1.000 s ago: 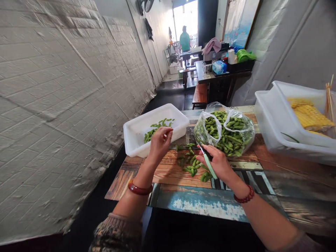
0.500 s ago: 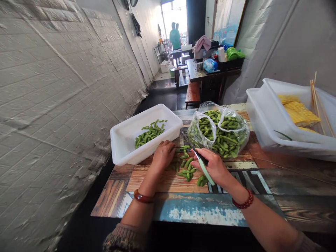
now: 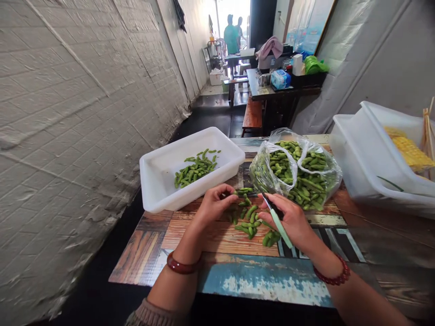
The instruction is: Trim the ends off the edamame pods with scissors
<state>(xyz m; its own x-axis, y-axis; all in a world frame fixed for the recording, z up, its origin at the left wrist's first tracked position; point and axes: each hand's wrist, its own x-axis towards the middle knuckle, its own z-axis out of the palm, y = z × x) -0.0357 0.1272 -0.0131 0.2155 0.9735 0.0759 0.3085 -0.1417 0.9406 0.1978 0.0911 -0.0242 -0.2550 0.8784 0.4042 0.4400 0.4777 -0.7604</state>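
My left hand (image 3: 217, 203) is closed in a pinch, thumb and forefinger together at the end of a green edamame pod (image 3: 243, 191). My right hand (image 3: 288, 218) is wrapped round scissors (image 3: 280, 226) with a mint-green handle; their dark blades point away from me toward the plastic bag. Between both hands, loose edamame pods (image 3: 250, 222) lie scattered on the wood-patterned table (image 3: 200, 233). Beyond my left hand stands a white tub (image 3: 154, 181) with a small heap of pods inside. A clear plastic bag (image 3: 260, 170) full of edamame sits open beyond my right hand.
White plastic tubs (image 3: 353, 149) holding yellow corn (image 3: 409, 149) and wooden sticks stand at the right. A white brick-patterned wall (image 3: 74, 136) runs along the left. Farther back are a dark table (image 3: 254, 86), a bench (image 3: 252, 114) and two people near the doorway.
My left hand has lifted slightly, its thumb and forefinger now forming a visible pinch. The right hand still holds the scissors. The view has shifted a little, so the tubs at right appear farther right.
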